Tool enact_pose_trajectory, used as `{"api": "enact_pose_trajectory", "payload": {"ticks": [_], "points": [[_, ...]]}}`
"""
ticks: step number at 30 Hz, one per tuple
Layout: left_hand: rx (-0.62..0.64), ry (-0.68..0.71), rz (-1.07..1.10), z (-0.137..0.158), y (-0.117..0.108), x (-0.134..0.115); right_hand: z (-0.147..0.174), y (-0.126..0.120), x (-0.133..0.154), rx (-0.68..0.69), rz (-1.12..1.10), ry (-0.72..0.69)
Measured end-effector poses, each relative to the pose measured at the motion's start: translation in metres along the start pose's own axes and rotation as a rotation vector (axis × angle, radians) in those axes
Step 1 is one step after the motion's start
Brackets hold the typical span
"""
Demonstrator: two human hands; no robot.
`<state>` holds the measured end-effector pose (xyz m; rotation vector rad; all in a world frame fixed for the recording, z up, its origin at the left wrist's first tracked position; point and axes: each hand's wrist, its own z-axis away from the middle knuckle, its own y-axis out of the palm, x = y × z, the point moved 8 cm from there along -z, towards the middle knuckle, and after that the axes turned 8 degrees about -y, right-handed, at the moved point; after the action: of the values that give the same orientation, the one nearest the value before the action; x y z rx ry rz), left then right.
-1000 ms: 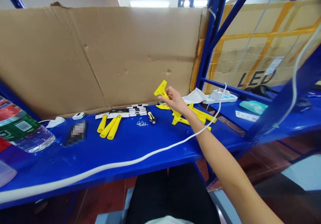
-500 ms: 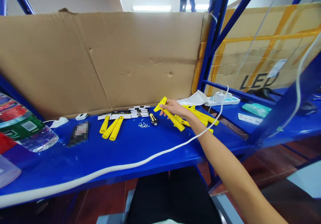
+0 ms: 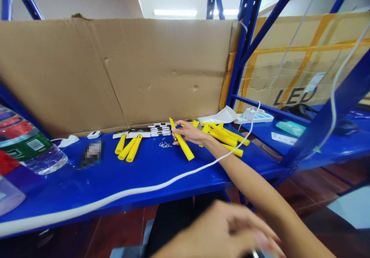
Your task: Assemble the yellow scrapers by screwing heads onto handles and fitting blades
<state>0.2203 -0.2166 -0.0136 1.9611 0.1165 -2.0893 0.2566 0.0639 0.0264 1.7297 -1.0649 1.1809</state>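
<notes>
Grasping a smooth, tubular yellow handle [image 3: 185,147] with the right hand [image 3: 189,132], over the glossy blue worktop [image 3: 115,177]. Cannot tell the fingers' state on the blurred left hand [image 3: 222,227].

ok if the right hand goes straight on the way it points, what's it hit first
Probably the small white boxes, though depth is unclear; the right hand, holding a yellow handle, may pass above them to the cardboard behind.

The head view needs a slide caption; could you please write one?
Right hand holding a yellow handle at a blue bench, left hand blurred in front.
</notes>
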Motion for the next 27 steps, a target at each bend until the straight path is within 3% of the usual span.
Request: {"api": "enact_pose_trajectory", "payload": {"ticks": [4, 6, 8, 10, 13, 16, 17, 18, 19, 23, 27], "points": [[-0.852, 0.408, -0.172, 0.046, -0.141, -0.071, -0.005, -0.002, -0.004, -0.070, -0.038, -0.018], [-1.156, 0.519, -0.108, 0.074, -0.193, -0.075, -0.006, -0.002, -0.004, -0.123, -0.029, -0.046], [-1.305, 0.439, 0.019, 0.084, -0.233, -0.057, -0.007, 0.004, -0.004, -0.161, -0.033, -0.076], [-1.256, 0.352, 0.097, 0.076, -0.256, -0.041, -0.008, 0.014, -0.006, -0.170, -0.026, -0.118], [-1.013, 0.280, 0.152, 0.054, -0.263, -0.032, -0.009, 0.024, -0.003, -0.150, 0.105, -0.195], [-0.916, 0.260, 0.211, 0.047, -0.268, -0.039, -0.012, 0.006, 0.012, -0.184, 0.526, -0.253], [-0.914, 0.264, 0.225, 0.047, -0.273, -0.043, -0.014, -0.009, 0.020, -0.238, 0.791, -0.227], [-0.907, 0.255, 0.236, 0.047, -0.278, -0.047, -0.016, -0.026, 0.025, -0.262, 1.089, -0.142], [-0.902, 0.247, 0.241, 0.047, -0.284, -0.051, -0.019, -0.045, 0.030, -0.290, 1.200, -0.067], [-0.882, 0.278, 0.213, 0.045, -0.303, -0.063, -0.026, -0.112, 0.038, -0.339, 1.422, 0.247], [-0.857, 0.291, 0.203, 0.044, -0.307, -0.057, -0.021, -0.136, 0.027, -0.359, 1.538, 0.413]]}}
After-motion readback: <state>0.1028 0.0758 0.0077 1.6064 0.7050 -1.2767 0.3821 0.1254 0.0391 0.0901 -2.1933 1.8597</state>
